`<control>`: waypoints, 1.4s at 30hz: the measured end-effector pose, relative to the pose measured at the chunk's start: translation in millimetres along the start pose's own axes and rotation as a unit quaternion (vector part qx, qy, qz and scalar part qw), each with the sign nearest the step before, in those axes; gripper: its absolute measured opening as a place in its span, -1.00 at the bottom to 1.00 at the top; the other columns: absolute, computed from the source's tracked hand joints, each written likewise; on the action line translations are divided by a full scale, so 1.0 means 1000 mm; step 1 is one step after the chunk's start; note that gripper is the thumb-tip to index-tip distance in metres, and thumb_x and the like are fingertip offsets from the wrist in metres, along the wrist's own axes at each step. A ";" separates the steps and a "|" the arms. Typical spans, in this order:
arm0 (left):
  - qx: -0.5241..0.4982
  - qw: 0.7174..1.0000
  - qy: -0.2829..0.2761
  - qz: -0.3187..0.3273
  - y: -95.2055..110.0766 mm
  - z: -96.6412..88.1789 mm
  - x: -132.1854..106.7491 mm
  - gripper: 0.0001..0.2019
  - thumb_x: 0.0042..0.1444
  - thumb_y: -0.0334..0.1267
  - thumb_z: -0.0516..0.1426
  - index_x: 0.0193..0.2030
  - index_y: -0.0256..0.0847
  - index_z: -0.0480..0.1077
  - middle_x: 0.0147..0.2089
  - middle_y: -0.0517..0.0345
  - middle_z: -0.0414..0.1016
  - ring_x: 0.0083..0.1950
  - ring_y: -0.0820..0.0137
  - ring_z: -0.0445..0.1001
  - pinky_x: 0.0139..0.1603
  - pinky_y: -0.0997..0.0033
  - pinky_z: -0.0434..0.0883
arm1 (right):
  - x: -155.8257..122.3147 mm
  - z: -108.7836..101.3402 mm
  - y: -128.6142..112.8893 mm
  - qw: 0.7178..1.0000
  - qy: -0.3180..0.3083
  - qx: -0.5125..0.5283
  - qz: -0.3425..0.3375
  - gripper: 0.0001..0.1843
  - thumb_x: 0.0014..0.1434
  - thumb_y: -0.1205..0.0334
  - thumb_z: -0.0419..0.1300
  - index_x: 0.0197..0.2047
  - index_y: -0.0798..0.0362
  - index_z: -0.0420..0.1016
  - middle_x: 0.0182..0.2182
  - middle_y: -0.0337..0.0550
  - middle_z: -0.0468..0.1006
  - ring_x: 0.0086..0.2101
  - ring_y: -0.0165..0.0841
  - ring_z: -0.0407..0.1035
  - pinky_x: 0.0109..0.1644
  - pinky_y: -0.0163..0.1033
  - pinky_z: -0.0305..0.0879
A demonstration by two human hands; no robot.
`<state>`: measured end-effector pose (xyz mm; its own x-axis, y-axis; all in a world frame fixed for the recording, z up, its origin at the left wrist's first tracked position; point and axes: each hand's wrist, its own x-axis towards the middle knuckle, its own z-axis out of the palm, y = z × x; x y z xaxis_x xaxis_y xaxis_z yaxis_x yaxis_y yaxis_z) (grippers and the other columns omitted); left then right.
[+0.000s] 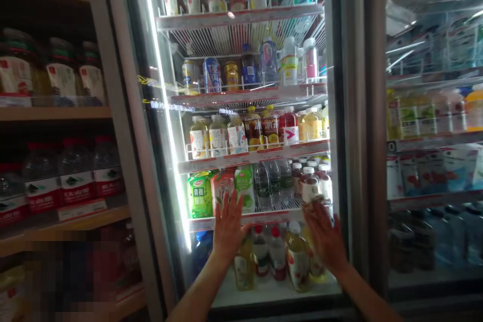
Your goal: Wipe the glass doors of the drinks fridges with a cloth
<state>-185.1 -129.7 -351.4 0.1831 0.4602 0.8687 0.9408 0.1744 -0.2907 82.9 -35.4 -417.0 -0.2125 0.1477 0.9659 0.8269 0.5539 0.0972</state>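
1. A pink pack [222, 181] is seen just behind the left hand [226, 226], near the left end of the front edge of the fourth shelf [277, 217] from the top. Part of it is hidden by the fingers.
2. The left hand is held up with its fingers spread, and nothing is seen in it.
3. The right hand [325, 236] is held up by the right end of that edge, in front of a white-capped bottle [309, 183]. It is blurred, but its fingers look stretched out, and no drink is seen in it. The two hands are well apart.
4. Lights are mirrored in the glass [226, 110]. Whether it is touched cannot be told.
5. So far, it seems, only the hands are raised to the front. No drink is picked up yet, so any holding or lifting is still left undone.
6. By the fourth shelf's left front corner, a dark green pack [199, 193] is seen.
7. Below, a yellow bottle [298, 256] is seen near the bottom shelf's front edge.
8. Farther left, red-capped bottles [76, 171] are kept on wooden shelves [56, 114].
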 end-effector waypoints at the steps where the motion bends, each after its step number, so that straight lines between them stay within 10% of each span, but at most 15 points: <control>1: 0.000 1.000 0.002 0.003 0.000 0.000 0.000 -0.27 0.05 -0.10 0.14 0.32 -0.25 -0.03 0.37 -0.11 -0.03 0.41 0.09 -0.24 0.28 -0.09 0.07 | 0.001 -0.002 0.010 0.999 0.016 -0.026 0.042 -0.36 0.22 0.37 -0.04 0.33 -0.08 -0.08 0.32 -0.06 -0.08 0.28 -0.17 -0.11 0.29 0.13 -0.19; 4: 0.002 1.000 0.003 0.003 0.001 0.001 0.000 -0.28 0.05 -0.10 0.15 0.32 -0.27 -0.01 0.36 -0.13 -0.01 0.41 0.08 -0.24 0.27 -0.10 0.07 | 0.005 -0.004 0.012 0.993 0.039 -0.052 0.097 -0.35 0.21 0.38 -0.03 0.34 -0.02 -0.10 0.33 0.03 -0.16 0.27 -0.08 -0.11 0.25 0.16 -0.10; 10: 0.009 1.000 0.006 0.003 0.001 0.000 0.000 -0.29 0.07 -0.11 0.12 0.32 -0.24 -0.03 0.37 -0.11 -0.05 0.40 0.10 -0.21 0.27 -0.09 0.08 | 0.015 0.000 -0.023 0.994 -0.034 0.053 -0.090 -0.49 0.19 0.40 -0.02 0.19 -0.11 0.24 0.23 -0.15 0.19 0.27 -0.28 -0.08 0.32 0.00 -0.22; 16: 0.002 1.000 0.006 0.009 0.001 0.000 0.000 -0.29 0.04 -0.12 0.15 0.30 -0.29 0.03 0.36 -0.15 -0.01 0.40 0.06 -0.23 0.28 -0.11 0.05 | 0.027 0.000 -0.015 0.999 0.035 0.020 0.027 -0.52 0.19 0.38 -0.03 0.19 0.03 0.24 0.30 0.01 0.00 0.28 -0.17 -0.12 0.29 0.08 -0.17; 21: -0.005 1.000 0.007 0.003 0.000 -0.001 0.000 -0.26 0.03 -0.11 0.16 0.31 -0.29 0.00 0.36 -0.15 0.00 0.41 0.08 -0.24 0.27 -0.10 0.07 | 0.043 0.006 -0.036 0.993 -0.001 0.066 -0.094 -0.50 0.18 0.34 0.01 0.19 -0.08 0.25 0.25 -0.11 0.16 0.27 -0.24 -0.08 0.31 0.03 -0.22; 27: -0.011 1.000 -0.010 0.001 0.000 0.001 -0.001 -0.23 0.04 -0.11 0.16 0.33 -0.26 -0.07 0.37 -0.14 -0.04 0.41 0.09 -0.25 0.29 -0.09 0.03 | 0.070 0.003 -0.025 0.994 0.083 0.018 0.066 -0.40 0.23 0.34 -0.06 0.33 0.01 -0.05 0.30 0.03 0.01 0.28 -0.18 -0.12 0.28 0.09 -0.17; 32: -0.005 1.000 -0.004 0.003 -0.001 0.000 -0.001 -0.27 0.06 -0.10 0.13 0.33 -0.24 -0.04 0.36 -0.13 -0.01 0.40 0.10 -0.19 0.28 -0.07 0.07 | 0.075 0.003 -0.028 0.993 0.008 0.054 -0.106 -0.44 0.22 0.33 -0.03 0.28 -0.11 0.09 0.25 -0.13 0.17 0.26 -0.27 -0.03 0.32 0.00 -0.24; 38: -0.006 1.000 -0.015 0.002 -0.001 -0.003 0.000 -0.28 0.06 -0.12 0.13 0.33 -0.21 -0.06 0.37 -0.09 -0.02 0.39 0.11 -0.15 0.29 -0.05 0.06 | 0.086 0.002 -0.005 0.992 0.106 -0.006 0.074 -0.39 0.23 0.33 -0.06 0.33 0.04 -0.07 0.28 0.05 0.05 0.28 -0.17 -0.12 0.27 0.10 -0.16; 42: -0.010 1.000 -0.018 -0.001 -0.001 -0.003 -0.001 -0.26 0.06 -0.12 0.13 0.34 -0.19 -0.08 0.37 -0.09 -0.02 0.40 0.12 -0.14 0.29 -0.05 0.06 | 0.080 0.005 -0.029 0.996 0.017 0.046 -0.081 -0.43 0.21 0.34 -0.01 0.29 -0.06 0.06 0.25 -0.06 0.15 0.27 -0.23 -0.08 0.30 0.05 -0.20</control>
<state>-185.3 -132.4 -350.6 0.1709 0.4906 0.8545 0.9469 0.1579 -0.2801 39.9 -35.7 -343.5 -0.3198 0.0232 0.9472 0.7322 0.6406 0.2315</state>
